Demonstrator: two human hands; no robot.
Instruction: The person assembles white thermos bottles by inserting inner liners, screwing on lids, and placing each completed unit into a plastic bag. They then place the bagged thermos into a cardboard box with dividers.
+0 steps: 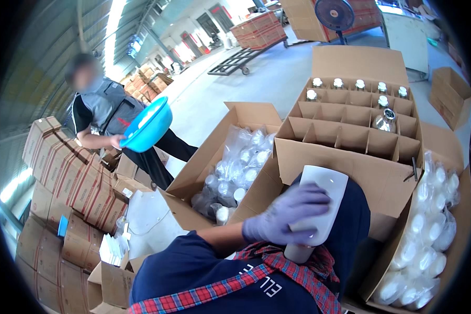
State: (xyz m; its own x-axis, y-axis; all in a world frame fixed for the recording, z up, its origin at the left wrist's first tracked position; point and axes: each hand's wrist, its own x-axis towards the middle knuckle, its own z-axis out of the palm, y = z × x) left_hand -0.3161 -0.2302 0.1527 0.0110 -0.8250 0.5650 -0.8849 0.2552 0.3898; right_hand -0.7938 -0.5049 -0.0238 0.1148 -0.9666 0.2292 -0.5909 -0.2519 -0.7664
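My left hand (293, 214), in a purple glove, is closed round a glossy white tapered piece (324, 196). It is held tilted over my lap, broad end up and away from me, with a narrower greyish-white end (299, 253) near my body. Its exact kind I cannot make out. My right hand is out of sight. Just beyond stands an open divided carton (345, 162). Several white-capped bottles (359, 85) fill cells along its far side, and one shiny clear bottle with an open neck (386, 121) rises nearer the right.
Open cartons of plastic-bagged white items flank me, one at left (256, 112), one at right (387, 261). A person at left carries a blue basin (150, 128). Stacked cartons (73, 178) line the left; a flat cart (246, 55) and a fan (334, 14) stand farther back.
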